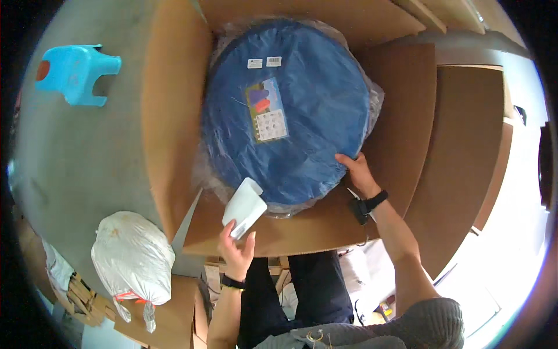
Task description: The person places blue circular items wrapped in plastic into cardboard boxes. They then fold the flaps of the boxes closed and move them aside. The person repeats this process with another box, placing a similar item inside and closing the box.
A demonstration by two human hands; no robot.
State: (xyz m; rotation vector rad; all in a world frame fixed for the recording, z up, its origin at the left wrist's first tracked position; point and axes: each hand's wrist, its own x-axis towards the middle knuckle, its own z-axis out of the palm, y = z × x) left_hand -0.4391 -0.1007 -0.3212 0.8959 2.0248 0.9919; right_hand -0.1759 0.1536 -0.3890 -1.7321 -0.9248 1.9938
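A large flat round blue bag (pixel 317 110), wrapped in clear plastic, lies in an open cardboard box (pixel 401 116). Two small white stickers (pixel 264 62) and a colourful printed card (pixel 267 110) are on its upper face. My right hand (pixel 359 173) grips the bag's near right edge, thumb on top and the other fingers partly hidden. Near the bag's lower left, my left hand (pixel 236 251) pinches a curled white sheet of labels (pixel 244 203) between thumb and fingers. The sheet is above the box's near wall and overlaps the bag in view.
A light blue plastic stool (pixel 78 72) stands on the grey floor at far left. Below it sits a tied white plastic sack (pixel 132 253) beside another cardboard box (pixel 165 317). More brown cardboard (pixel 465 139) stands to the right. My wrists carry dark bands.
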